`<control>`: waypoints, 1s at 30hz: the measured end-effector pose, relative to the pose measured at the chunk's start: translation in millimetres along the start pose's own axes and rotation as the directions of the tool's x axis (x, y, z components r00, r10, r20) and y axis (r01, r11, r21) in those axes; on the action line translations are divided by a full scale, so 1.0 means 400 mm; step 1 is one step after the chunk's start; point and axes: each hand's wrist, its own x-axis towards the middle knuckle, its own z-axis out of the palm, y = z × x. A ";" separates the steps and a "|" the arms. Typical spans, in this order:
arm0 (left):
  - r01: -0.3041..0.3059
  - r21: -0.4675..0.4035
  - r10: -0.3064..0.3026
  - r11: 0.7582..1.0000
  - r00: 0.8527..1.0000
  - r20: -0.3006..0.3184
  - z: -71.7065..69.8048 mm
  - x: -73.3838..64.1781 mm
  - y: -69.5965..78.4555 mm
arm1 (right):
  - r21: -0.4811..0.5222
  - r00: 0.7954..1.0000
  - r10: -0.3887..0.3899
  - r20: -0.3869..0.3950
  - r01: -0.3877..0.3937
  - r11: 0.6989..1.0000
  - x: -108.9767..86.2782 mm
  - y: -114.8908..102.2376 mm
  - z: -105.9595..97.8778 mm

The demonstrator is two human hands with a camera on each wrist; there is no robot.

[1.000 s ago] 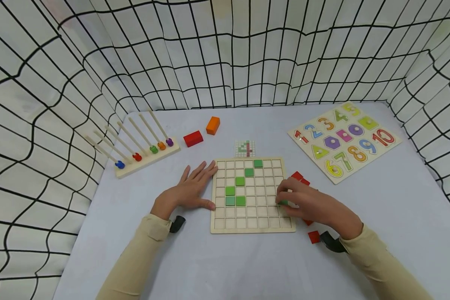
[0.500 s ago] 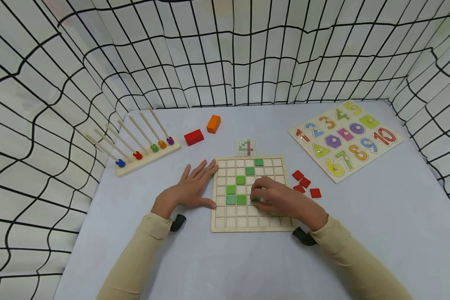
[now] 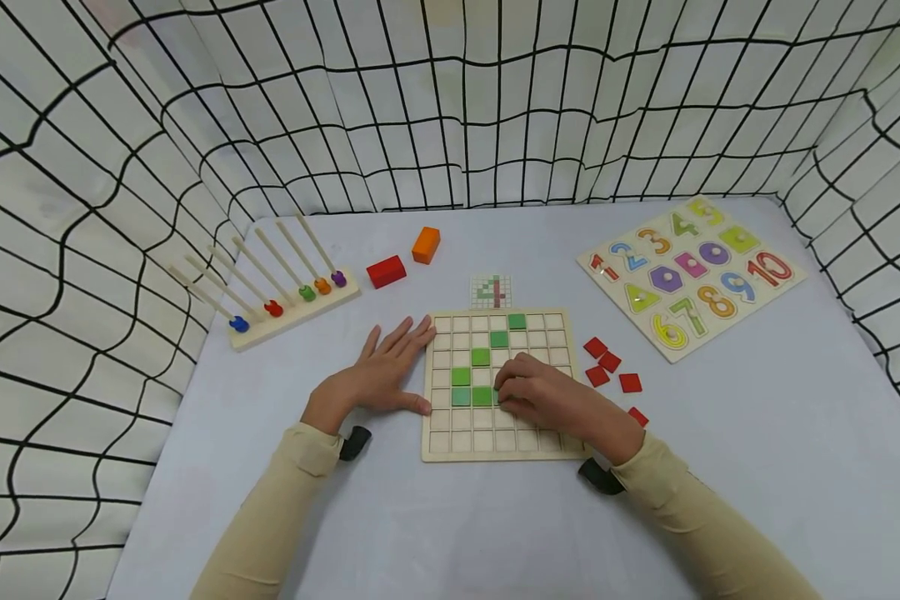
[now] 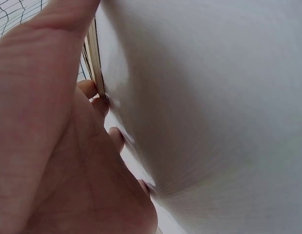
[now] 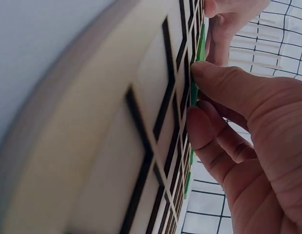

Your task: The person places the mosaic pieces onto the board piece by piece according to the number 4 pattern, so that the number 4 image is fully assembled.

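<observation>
Green tile: you have one green tile (image 5: 193, 93) pinched between the thumb and fingertips of your right hand (image 3: 547, 396), down at the grid board, just right of a bright green tile (image 3: 482, 396).
Grid board: the wooden board (image 3: 503, 457) lies flat before you; six other green tiles sit in its squares, four of them climbing diagonally.
Left hand: your left hand (image 3: 378, 375) is spread with fingers outstretched, grasping nothing, touching the board's left edge.
Pattern card: the card (image 3: 491, 292) above the board reads "4" in green and red squares.
Loose tiles: five red tiles (image 3: 631, 383) show right of the board.
Number puzzle: your far-right puzzle (image 3: 746, 310) reads 1 to 10, with shapes between its number rows.
Left side: a peg rack (image 3: 296, 313) with coloured beads, plus red (image 3: 386, 272) and orange blocks (image 3: 426, 245), stand on the white-covered table (image 3: 457, 533).
</observation>
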 end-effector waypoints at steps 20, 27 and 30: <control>-0.011 -0.014 0.011 1.000 1.000 -0.010 0.007 -0.004 -0.002 | 0.020 0.954 0.264 0.140 -0.269 0.963 -0.035 0.013 -0.092; -0.009 -0.002 0.009 1.000 1.000 -0.010 0.003 -0.004 -0.002 | 0.000 0.948 0.297 0.110 -0.299 0.954 -0.069 0.039 -0.121; -0.009 0.003 0.009 1.000 1.000 -0.012 0.002 -0.002 -0.003 | -0.006 0.945 0.312 0.096 -0.313 0.950 -0.081 0.051 -0.133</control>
